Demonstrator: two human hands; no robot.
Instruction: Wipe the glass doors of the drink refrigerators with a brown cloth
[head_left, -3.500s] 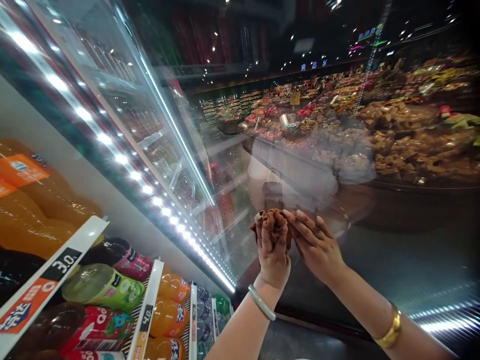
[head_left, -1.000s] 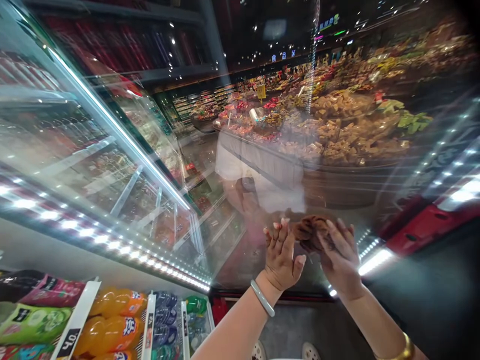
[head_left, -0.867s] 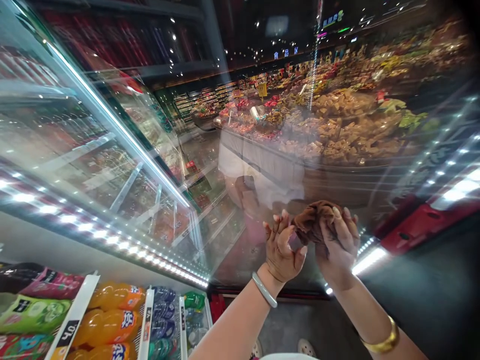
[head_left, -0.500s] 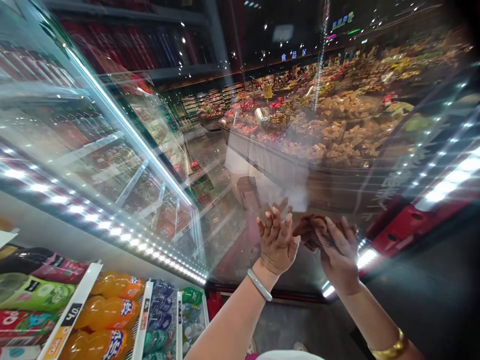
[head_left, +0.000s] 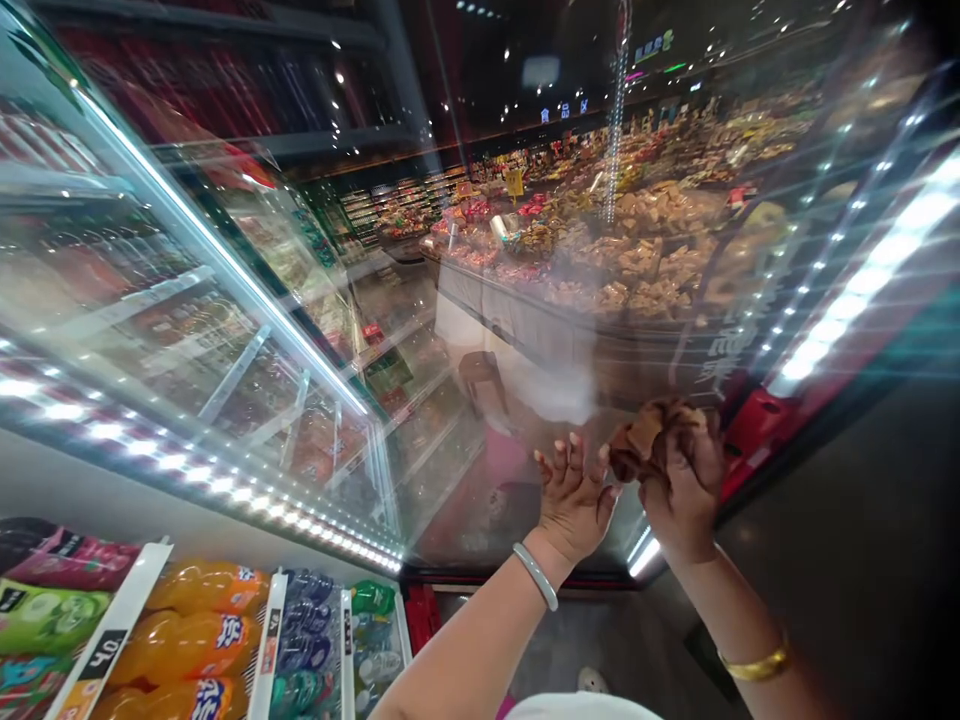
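A large glass door [head_left: 450,420] fills the middle of the view, with reflections of shelves and lights on it. My left hand [head_left: 574,500] is at the lower part of the glass with its fingers spread and nothing in it; a pale bangle circles that wrist. Just to its right, my right hand [head_left: 686,490] grips a crumpled brown cloth [head_left: 637,440] close to the glass, near the door's red and black right edge. Some of the right fingers are hidden behind the cloth. A gold bracelet is on the right wrist.
At lower left, shelf lanes hold orange soda bottles [head_left: 180,640], green and pink bottles, and water bottles [head_left: 307,620], split by white dividers [head_left: 112,640]. Bright light strips [head_left: 187,470] run along the left and right. Heaped packaged goods [head_left: 637,260] show beyond the glass.
My right hand has bunched the cloth and shifted slightly up. My left hand has moved a little right and down. The whole view has shifted slightly.
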